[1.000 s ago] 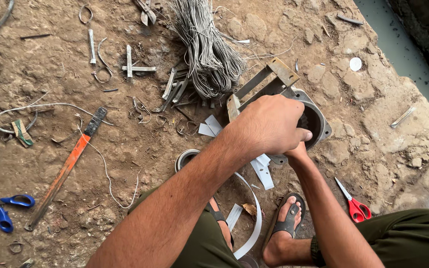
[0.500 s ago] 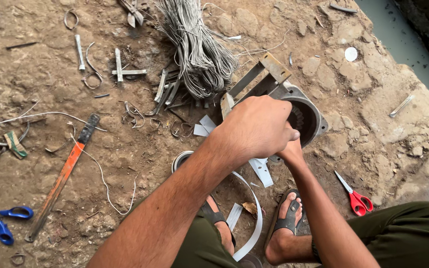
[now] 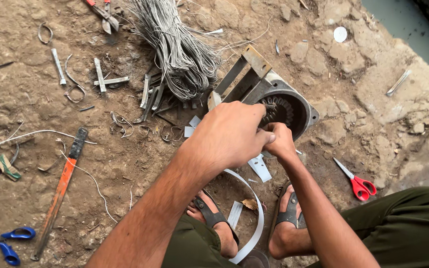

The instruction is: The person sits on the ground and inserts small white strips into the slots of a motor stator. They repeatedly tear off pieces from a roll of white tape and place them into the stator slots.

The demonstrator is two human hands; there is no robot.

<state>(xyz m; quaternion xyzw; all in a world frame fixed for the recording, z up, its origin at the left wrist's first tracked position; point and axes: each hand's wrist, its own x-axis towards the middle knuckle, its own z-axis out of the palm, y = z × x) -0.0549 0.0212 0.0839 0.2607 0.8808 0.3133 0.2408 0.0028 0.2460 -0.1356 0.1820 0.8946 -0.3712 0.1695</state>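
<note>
Where they meet: both hands are at the near rim of the stator point(image 3: 286, 106), a round grey metal housing with a slotted core lying on the dirt.
Left hand point(image 3: 232, 136): curled, knuckles up, fingertips at the core's edge; what it pinches is hidden.
Right hand point(image 3: 279, 141): clenched just under the left, thumb side up; its grip cannot be made out.
Stator: ahead of the sandalled feet, a metal bracket point(image 3: 244, 69) against its far side.
Wire bundle point(image 3: 177, 44): grey strands, left of the bracket.
White strip point(image 3: 254, 218): curves between the feet.
Red scissors point(image 3: 356, 181): right of the hands.
Blue scissors point(image 3: 6, 240): far left corner.
Orange tool point(image 3: 58, 193): long, lying left.
</note>
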